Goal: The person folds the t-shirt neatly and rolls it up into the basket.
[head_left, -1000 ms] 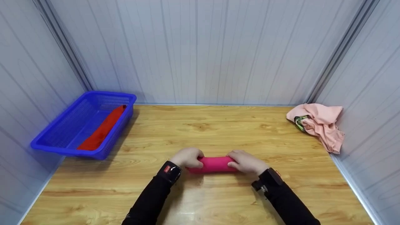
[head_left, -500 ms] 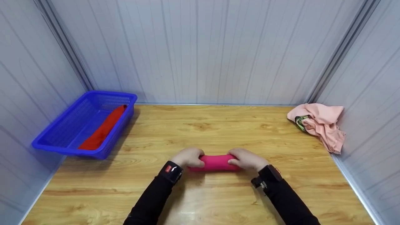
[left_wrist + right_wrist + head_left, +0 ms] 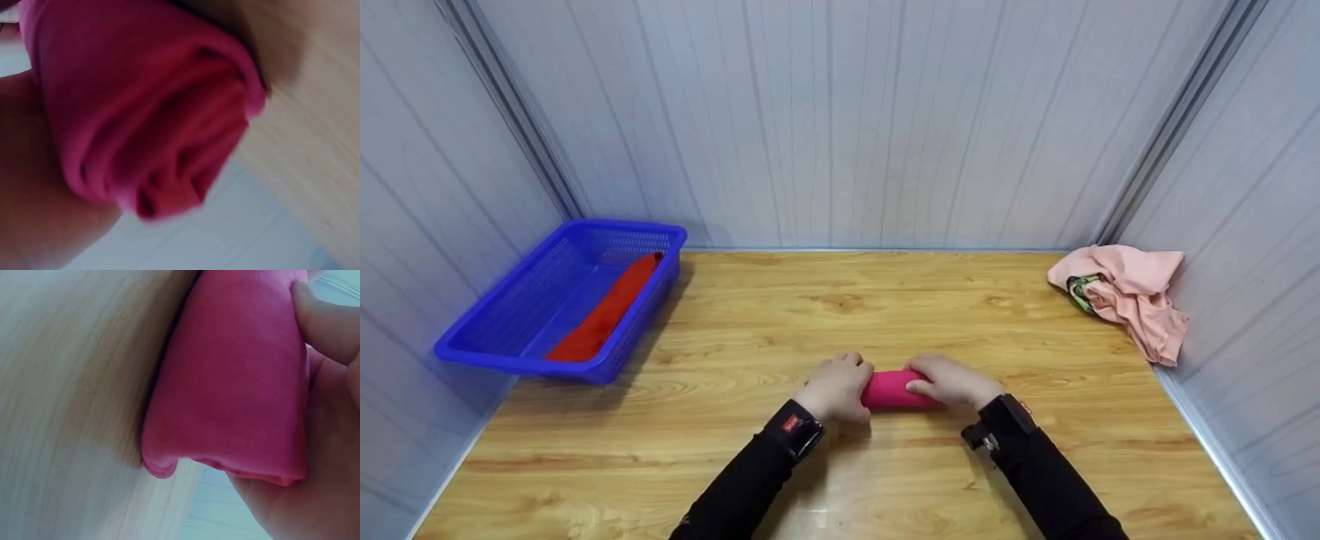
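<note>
A bright pink cloth [image 3: 894,390], rolled into a short cylinder, lies crosswise on the wooden table near the front. My left hand [image 3: 836,386] grips its left end, the hand covering that end in the head view. In the left wrist view the layered spiral end of the rolled cloth [image 3: 163,135] shows beside the palm. At the other end, my right hand [image 3: 956,382] holds the roll, thumb on the near side. The right wrist view shows the smooth outer face of the roll [image 3: 236,382] against the palm, with its far side close to the tabletop.
On the left, a blue plastic basket [image 3: 480,358] holds a long folded red cloth [image 3: 611,307]. A crumpled light pink garment [image 3: 1132,289] with a dark green print lies in the back right corner. Pale panel walls [image 3: 840,120] enclose the table [image 3: 840,300] at the back and sides.
My left hand has shifted right along the roll and turned, now covering its left end, so less pink cloth shows between the hands. My right hand has stayed nearly in place.
</note>
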The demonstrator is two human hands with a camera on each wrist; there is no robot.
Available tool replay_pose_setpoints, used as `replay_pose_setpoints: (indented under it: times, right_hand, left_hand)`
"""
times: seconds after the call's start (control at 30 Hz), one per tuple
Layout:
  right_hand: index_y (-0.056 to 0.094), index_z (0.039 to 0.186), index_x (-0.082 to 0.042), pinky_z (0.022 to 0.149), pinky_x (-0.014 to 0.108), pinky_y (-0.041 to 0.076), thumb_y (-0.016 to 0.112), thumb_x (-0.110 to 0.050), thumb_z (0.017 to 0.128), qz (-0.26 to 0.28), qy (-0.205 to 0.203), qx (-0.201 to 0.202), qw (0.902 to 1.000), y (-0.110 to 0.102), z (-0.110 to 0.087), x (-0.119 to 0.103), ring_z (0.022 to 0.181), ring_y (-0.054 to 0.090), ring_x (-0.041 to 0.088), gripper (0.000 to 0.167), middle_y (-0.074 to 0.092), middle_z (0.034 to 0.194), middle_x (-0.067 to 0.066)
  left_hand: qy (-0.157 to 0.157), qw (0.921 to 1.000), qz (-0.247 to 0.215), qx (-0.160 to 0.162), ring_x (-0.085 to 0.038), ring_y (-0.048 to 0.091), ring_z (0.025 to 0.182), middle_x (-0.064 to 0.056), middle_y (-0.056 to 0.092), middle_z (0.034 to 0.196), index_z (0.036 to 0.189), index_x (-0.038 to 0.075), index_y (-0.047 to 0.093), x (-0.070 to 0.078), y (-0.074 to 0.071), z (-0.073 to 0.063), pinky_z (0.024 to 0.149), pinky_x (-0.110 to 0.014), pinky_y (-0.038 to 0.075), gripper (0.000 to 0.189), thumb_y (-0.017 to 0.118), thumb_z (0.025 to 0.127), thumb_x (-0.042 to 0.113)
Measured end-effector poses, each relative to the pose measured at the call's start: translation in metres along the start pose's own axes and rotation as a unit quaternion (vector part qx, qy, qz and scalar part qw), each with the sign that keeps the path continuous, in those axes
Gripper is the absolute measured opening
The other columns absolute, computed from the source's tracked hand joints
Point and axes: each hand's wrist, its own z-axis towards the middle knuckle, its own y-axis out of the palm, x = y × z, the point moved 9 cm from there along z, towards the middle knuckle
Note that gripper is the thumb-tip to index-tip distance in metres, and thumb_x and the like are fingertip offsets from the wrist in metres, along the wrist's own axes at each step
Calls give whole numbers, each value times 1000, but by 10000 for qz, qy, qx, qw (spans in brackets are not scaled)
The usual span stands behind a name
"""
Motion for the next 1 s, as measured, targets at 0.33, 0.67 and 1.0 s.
replay_pose_setpoints:
  times: [0.33, 0.67, 1.0]
  right_hand:
    - [63, 112, -3, 91, 48, 46, 57, -28, 100, -41, 47, 41, 10000, 0, 1, 0, 103, 61, 31, 28, 65, 106, 11]
    - [63, 114, 0, 93, 50, 45, 56, -28, 101, -99, 37, 56, 9999, -1, -1, 1, 106, 60, 33, 31, 65, 109, 14]
    - [65, 115, -5, 93, 48, 46, 57, -34, 100, -52, 536, 598, 9968, -6, -9, 6, 107, 61, 31, 34, 66, 112, 13]
  left_hand:
    - [-34, 10000, 69, 37, -24, 56, 88, -6, 56, 95, 104, 13, 61, -2, 7, 7, 77, -41, 48, 50, 84, 63, 28]
    - [46, 9997, -218, -83, -20, 56, 77, -1, 55, 82, 92, 13, 59, -3, 11, 14, 63, -34, 46, 43, 84, 59, 20]
    - [16, 9997, -205, -97, -22, 60, 72, 0, 58, 76, 88, 13, 56, -7, 12, 18, 59, -35, 47, 39, 83, 60, 15]
